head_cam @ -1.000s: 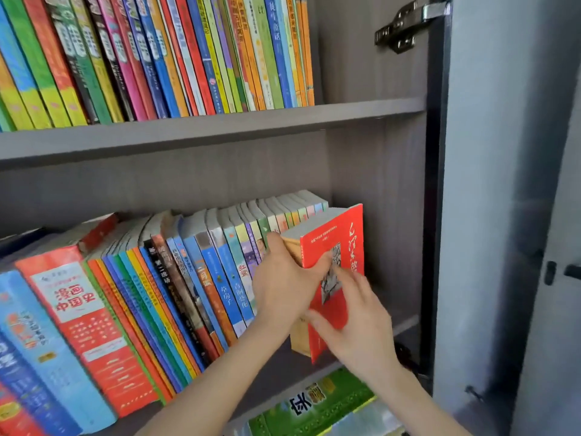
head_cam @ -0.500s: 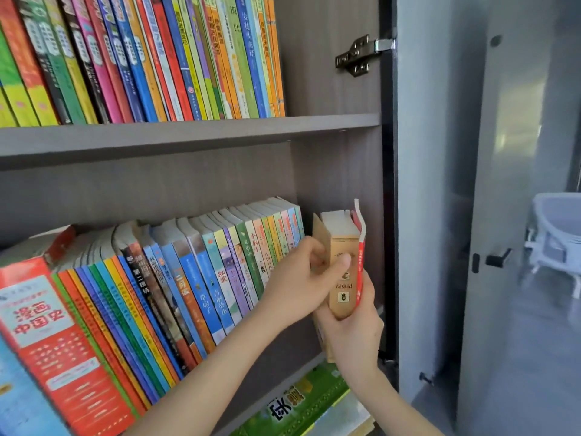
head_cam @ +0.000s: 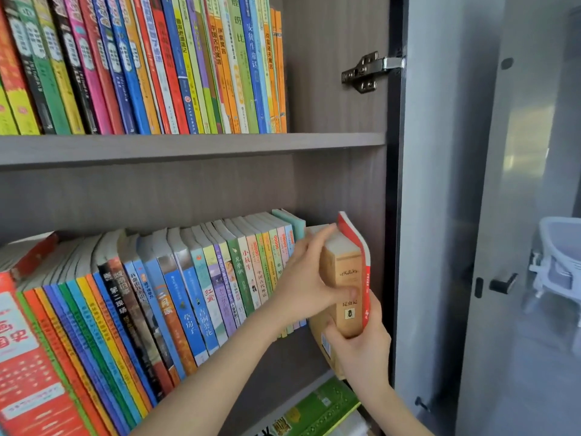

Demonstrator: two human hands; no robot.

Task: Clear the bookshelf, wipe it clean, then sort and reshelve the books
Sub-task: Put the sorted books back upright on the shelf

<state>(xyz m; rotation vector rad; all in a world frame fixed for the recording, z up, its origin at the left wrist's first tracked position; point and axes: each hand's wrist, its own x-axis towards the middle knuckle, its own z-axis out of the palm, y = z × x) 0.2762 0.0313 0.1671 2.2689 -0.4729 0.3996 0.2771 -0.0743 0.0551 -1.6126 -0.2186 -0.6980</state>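
Grey wood-grain bookshelf [head_cam: 188, 146] fills the view, door [head_cam: 440, 215] open on the right, and both shelves are packed with bright spines. Action is at the right end of the lower row [head_cam: 188, 294]. A tan book [head_cam: 344, 278] stands upright, spine towards us, in the gap between that row and the side wall [head_cam: 339, 184]. A red book [head_cam: 358, 243] is pressed against its right face. The left hand [head_cam: 301, 278] clamps the tan book from the left, one finger stretched over the top edge and the thumb across the spine. The right hand [head_cam: 361, 344] cups the bottom, fingers wrapped round both volumes.

This looks like reshelving, with the pair only partly in and their lower ends proud of the shelf edge. Next it should take a level push towards the back. The left hand would have to hold the leaning row off so the gap doesn't close. The red cover's top corner is curling, so it could snag.
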